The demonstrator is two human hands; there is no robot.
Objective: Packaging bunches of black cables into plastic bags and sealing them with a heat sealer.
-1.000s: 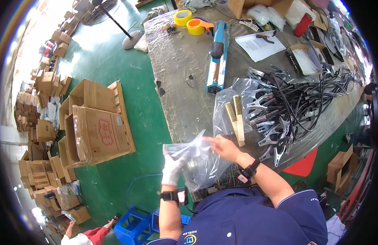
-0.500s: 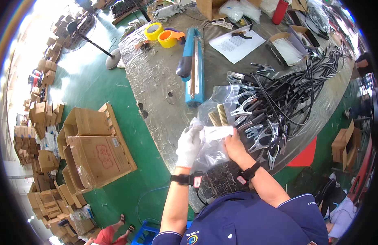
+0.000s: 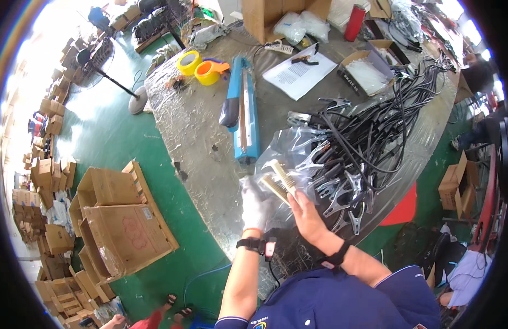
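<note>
A clear plastic bag [image 3: 284,147] lies loosely between my hands, near the table's front edge. Two short tan brushes [image 3: 280,178], with rows of pale bristle tufts, lie side by side at the bag and tilt up to the left. My left hand [image 3: 256,205], in a white glove and smeared by motion, appears closed on the bag's left side. My bare right hand [image 3: 310,219] has its fingers pressed together at the lower ends of the brushes; its thumb is partly hidden. Metal spring clamps [image 3: 341,200] on black cables lie just right of the bag.
A blue bag sealer [image 3: 245,115] stands ahead of my hands. Yellow tape rolls [image 3: 207,73], a printed sheet [image 3: 299,74] and a box of white strips [image 3: 366,77] lie farther back. Black cables [image 3: 385,118] cover the table's right. Cardboard cartons [image 3: 128,236] stand on the floor at left.
A white strip stretched between both hands is no longer visible. My right hand has turned, its fingers now reaching up to the brushes, which lean further left. The whole view has shifted.
</note>
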